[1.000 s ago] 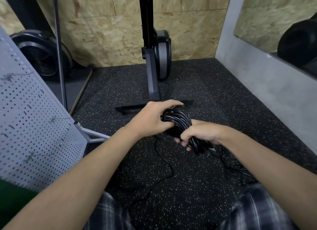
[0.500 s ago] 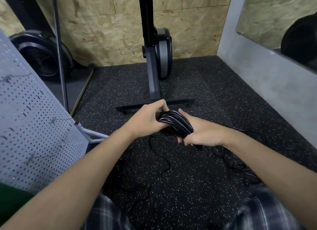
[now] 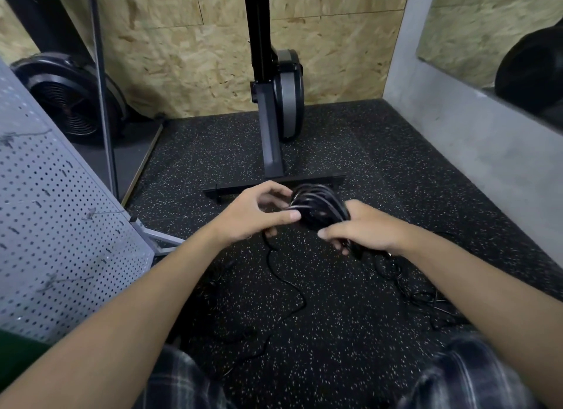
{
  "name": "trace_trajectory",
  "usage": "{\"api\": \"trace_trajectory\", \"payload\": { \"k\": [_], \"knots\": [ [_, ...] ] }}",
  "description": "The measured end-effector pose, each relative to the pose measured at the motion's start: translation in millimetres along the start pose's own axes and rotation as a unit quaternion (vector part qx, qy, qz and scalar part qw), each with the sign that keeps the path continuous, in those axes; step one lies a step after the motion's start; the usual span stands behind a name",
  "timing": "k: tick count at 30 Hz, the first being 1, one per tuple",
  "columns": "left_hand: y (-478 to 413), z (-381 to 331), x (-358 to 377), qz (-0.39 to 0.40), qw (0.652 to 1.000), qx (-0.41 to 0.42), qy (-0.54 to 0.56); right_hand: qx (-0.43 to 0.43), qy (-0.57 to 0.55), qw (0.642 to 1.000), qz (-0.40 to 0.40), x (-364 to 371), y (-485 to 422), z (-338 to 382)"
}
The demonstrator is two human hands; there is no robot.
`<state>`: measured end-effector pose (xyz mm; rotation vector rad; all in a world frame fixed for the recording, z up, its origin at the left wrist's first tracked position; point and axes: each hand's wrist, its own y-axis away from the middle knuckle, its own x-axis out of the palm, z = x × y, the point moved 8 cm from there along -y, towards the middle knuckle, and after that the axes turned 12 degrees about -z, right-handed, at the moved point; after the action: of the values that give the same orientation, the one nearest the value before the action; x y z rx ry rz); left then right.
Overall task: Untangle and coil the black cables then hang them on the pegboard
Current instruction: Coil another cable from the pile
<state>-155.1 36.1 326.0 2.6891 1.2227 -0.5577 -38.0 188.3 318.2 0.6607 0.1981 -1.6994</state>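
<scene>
With the pegboard [image 3: 61,225] at frame left, loose cable [image 3: 283,280] trailing lower centre and the coil [image 3: 316,204] mid-frame gripped in the right hand [image 3: 368,228], I should feed even loops with the left hand [image 3: 253,216], curled at the coil's edge, grip unclear.

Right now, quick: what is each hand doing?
Left hand: fingers curled, thumb at the coil, apparently pinching the loose cable.
Right hand: gripping the coil.
</scene>
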Motion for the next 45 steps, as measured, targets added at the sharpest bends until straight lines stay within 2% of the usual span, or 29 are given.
{"api": "trace_trajectory", "payload": {
  "k": [2,5,8,11,14,17,21,24,27,31,33,36,41,45],
  "knots": [
    [1.4,7.8,3.3,0.015,1.000,-0.022,0.003,0.027,-0.105,0.994,-0.009,-7.6,-0.1,-2.3],
    [5.3,26.4,16.6,0.059,0.997,-0.032,-0.044,0.058,-0.250,0.966,-0.017,-15.2,-0.1,-2.0],
    [6.1,41.8,20.5,0.052,0.996,-0.066,-0.012,0.075,-0.307,0.948,-0.038,-19.5,-3.9,-5.5],
    [3.9,41.0,21.8,-0.029,0.993,-0.101,0.044,0.091,-0.305,0.944,-0.087,-21.2,-10.2,-13.5],
    [4.5,15.1,36.2,-0.088,0.994,-0.067,-0.025,0.086,-0.238,0.956,-0.150,-19.7,-16.2,-21.4],
    [6.4,-4.6,54.7,-0.099,0.991,-0.070,-0.064,0.059,-0.191,0.965,-0.170,-12.3,-18.0,-17.9],
    [0.6,3.6,59.9,-0.071,0.991,-0.097,-0.051,0.009,-0.174,0.966,-0.191,-10.4,-16.0,-6.4],
    [2.1,15.2,71.6,-0.001,0.988,-0.142,0.064,0.018,-0.179,0.967,-0.183,-8.6,-17.1,-11.4],
    [7.4,23.7,77.4,0.036,0.967,-0.205,0.144,0.028,-0.204,0.965,-0.159,-3.4,-17.2,-15.2],
    [13.6,29.2,82.4,0.079,0.955,-0.246,0.147,0.058,-0.266,0.953,-0.130,0.9,-19.2,-18.3],
    [17.4,30.9,87.4,0.103,0.951,-0.254,0.144,0.063,-0.263,0.956,-0.115,3.5,-21.1,-19.8],
    [19.6,31.9,94.6,0.130,0.958,-0.227,0.119,0.055,-0.292,0.949,-0.110,4.3,-21.6,-15.7],
    [16.4,28.0,101.6,0.163,0.974,-0.143,0.063,0.048,-0.405,0.894,-0.183,-17.3,-20.0,-10.5],
    [8.9,22.8,96.6,0.163,0.985,-0.049,-0.019,0.040,-0.447,0.865,-0.223,-29.0,-18.6,-16.5]
  ]
}}
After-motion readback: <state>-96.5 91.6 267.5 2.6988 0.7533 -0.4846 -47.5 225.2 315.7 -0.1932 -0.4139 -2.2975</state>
